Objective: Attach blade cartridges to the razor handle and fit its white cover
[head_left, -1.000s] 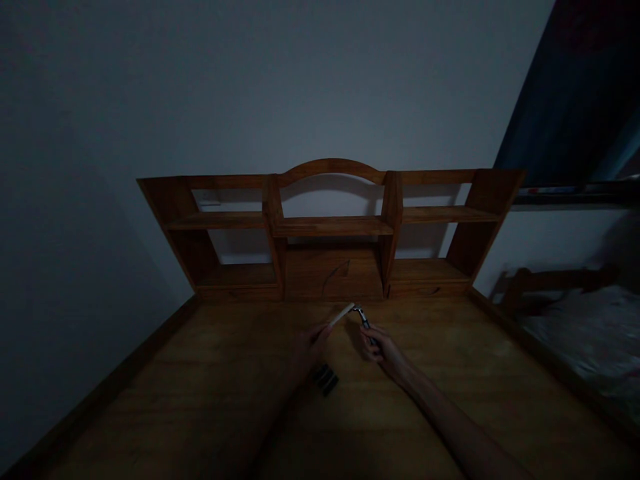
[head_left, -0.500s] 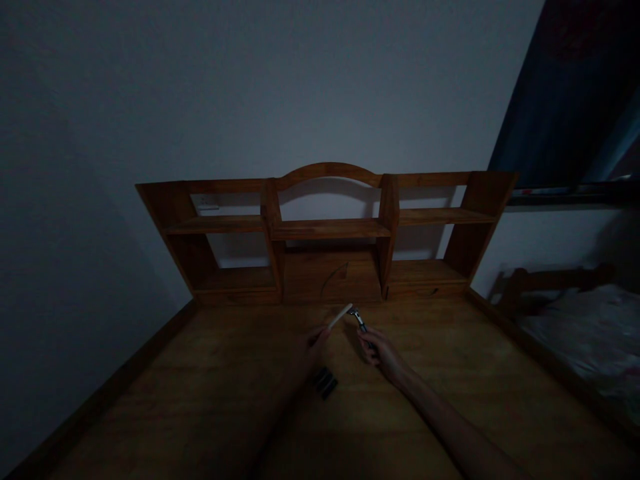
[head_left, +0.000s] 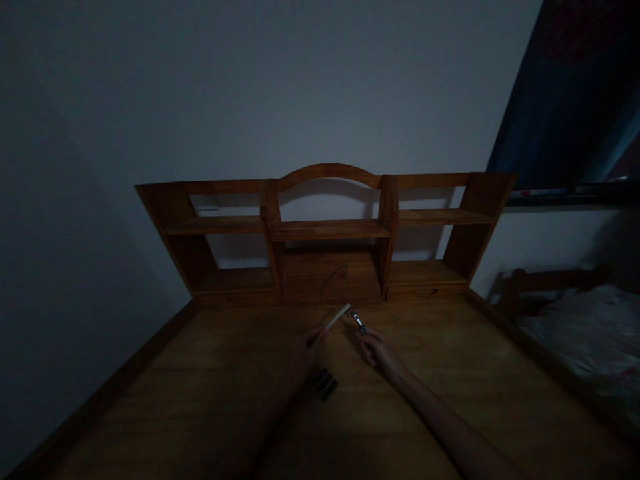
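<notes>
My left hand [head_left: 309,347] is closed around the lower end of a pale, slim stick [head_left: 338,315] that tilts up to the right. My right hand [head_left: 379,348] grips the handle of a razor [head_left: 359,321]; its metallic head points up and left, close beside the stick's tip. Dim light hides whether the two touch. On the tabletop below my hands lies a small black ribbed item [head_left: 325,384], partly beside my left wrist. Its kind is hard to make out.
The wooden desk [head_left: 240,373] has a raised rim along both sides. A wooden shelf unit [head_left: 330,230] stands at its back against the wall. To the right are a dark curtain [head_left: 560,100] and pale crumpled bedding [head_left: 590,333].
The stick's tip has shifted slightly left and the razor head sits a little lower, so they look slightly farther apart. Both hands keep their grip; the black item stays put.
</notes>
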Tool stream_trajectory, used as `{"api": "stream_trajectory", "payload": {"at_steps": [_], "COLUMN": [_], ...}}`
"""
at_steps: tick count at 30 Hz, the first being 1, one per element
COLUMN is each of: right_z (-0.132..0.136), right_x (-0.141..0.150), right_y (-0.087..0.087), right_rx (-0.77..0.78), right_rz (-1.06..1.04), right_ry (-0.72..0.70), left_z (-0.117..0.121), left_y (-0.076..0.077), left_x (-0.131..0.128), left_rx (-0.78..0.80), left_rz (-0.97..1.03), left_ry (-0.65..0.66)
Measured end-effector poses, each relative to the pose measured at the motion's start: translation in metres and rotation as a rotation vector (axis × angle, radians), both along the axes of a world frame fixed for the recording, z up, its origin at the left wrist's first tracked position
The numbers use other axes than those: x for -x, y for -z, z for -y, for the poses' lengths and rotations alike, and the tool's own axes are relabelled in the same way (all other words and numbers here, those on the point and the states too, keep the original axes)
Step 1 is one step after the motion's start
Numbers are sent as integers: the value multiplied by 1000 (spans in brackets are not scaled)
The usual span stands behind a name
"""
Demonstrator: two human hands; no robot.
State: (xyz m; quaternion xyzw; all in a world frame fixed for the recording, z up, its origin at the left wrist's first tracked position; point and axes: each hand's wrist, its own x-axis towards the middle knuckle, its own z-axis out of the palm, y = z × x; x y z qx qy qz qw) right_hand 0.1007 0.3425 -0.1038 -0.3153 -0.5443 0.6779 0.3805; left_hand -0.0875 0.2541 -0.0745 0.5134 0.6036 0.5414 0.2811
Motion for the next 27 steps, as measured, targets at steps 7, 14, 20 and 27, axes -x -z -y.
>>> {"api": "stream_trajectory", "payload": {"at_steps": [7, 14, 20, 27], "right_z": [0, 5, 4, 1], "right_x": [0, -1, -2, -3], "right_y": [0, -8, -5, 4], "right_rx": [-16, -29, -65, -129], "right_rz": [16, 3, 19, 35], "right_ry": [8, -3, -17, -18], "left_z": [2, -1, -1, 5], "left_y": [-4, 3, 1, -8], "left_x": [-1, 1, 0, -5], "left_rx": [9, 3, 16, 14], "left_rz": [-23, -6, 4, 15], "left_ry": [9, 11, 15, 53]}}
